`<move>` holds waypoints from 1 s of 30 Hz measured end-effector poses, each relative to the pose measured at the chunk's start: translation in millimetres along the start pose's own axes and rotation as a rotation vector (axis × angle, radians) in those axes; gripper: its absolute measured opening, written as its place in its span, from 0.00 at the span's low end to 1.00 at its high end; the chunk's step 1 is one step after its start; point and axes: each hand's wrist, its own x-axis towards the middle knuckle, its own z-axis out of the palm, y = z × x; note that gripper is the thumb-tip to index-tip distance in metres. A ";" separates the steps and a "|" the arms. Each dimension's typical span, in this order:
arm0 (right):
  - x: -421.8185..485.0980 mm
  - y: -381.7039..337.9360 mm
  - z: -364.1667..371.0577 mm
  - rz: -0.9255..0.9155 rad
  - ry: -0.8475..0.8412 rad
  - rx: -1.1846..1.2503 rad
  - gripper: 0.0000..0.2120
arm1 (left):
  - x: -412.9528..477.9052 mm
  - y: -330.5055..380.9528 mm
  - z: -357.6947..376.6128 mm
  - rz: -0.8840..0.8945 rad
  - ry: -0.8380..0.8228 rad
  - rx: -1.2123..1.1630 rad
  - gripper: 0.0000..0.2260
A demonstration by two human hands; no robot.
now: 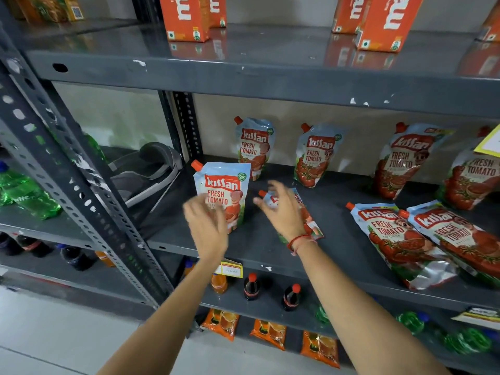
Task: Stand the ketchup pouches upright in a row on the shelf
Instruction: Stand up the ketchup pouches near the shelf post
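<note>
upright: front pouch [223, 193], four at back | flat: two right, one under right hand [281, 212] | left hand [207, 226] open, empty | right spread, grip unclear

The grey metal shelf [338, 212] carries ketchup pouches. Just beyond the left hand [207, 226] one pouch [223, 190] stands upright near the front edge. Under the right hand [281, 209] a second pouch [308, 220] lies flat. Behind the right hand, against the back wall, two pouches [254, 147] [316, 155] stand upright, apart from each other. Further to the right of the right hand two more [403, 161] [470, 180] stand leaning at the back, and two pouches [392, 239] [460, 236] lie flat, overlapping, near the front edge.
</note>
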 end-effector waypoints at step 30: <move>-42.5 37.3 -54.4 0.203 -0.030 0.099 0.30 | -7.7 62.9 73.0 -0.460 -0.578 -0.612 0.11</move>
